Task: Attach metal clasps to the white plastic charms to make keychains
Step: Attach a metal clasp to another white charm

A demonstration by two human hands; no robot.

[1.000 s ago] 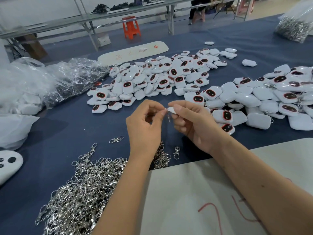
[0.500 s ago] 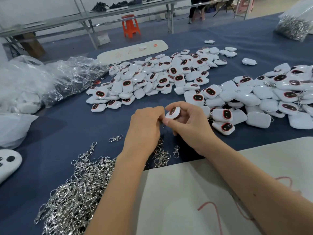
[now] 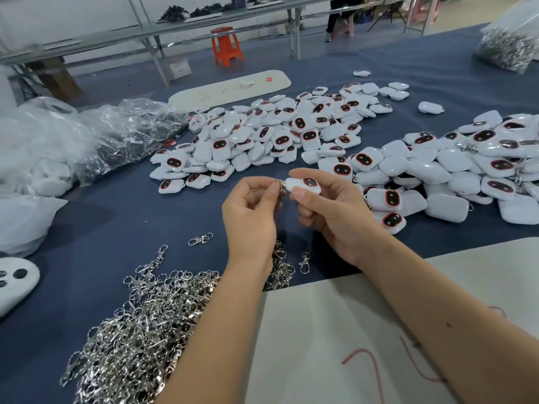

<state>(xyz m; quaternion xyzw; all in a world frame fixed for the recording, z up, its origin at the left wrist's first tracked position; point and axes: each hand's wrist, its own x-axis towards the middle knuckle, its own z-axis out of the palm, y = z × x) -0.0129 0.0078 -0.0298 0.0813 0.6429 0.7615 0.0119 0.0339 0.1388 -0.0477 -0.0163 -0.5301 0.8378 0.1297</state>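
White plastic charm, pinched in the right hand above the clasp heap, faces the left hand pinching a metal clasp at its end, seemingly for hooking.

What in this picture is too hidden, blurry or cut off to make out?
- Head view: the clasp is mostly hidden by the left hand; whether it is hooked on the charm is unclear.
- The right hand covers the charm's underside.
- The bag of metal parts is cut off by the right edge.
- The plastic bags blur their contents.
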